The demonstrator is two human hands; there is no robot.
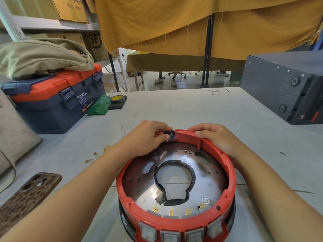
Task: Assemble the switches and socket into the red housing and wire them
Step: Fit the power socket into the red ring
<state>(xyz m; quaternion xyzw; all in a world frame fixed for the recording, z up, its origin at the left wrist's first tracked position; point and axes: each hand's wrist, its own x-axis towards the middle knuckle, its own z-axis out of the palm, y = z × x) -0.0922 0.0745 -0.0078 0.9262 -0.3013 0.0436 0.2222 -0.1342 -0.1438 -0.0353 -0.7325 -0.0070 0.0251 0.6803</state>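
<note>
Nearest, four grey rocker switches (181,235) sit in the round red plastic housing (227,165) on the grey worktop (174,109). At its far rim the left hand (148,135) pinches a small black socket (170,134); the right hand (216,137) grips the rim. Beyond, the navy-and-orange toolbox (52,100) reads "WING BOX"; a cardboard box (94,44) shows "SF".

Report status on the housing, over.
Left hand pinching a small black part at the far rim of the red housing. Right hand gripping that rim beside it. Four switches seated along the near side. Nothing in the way.
</note>
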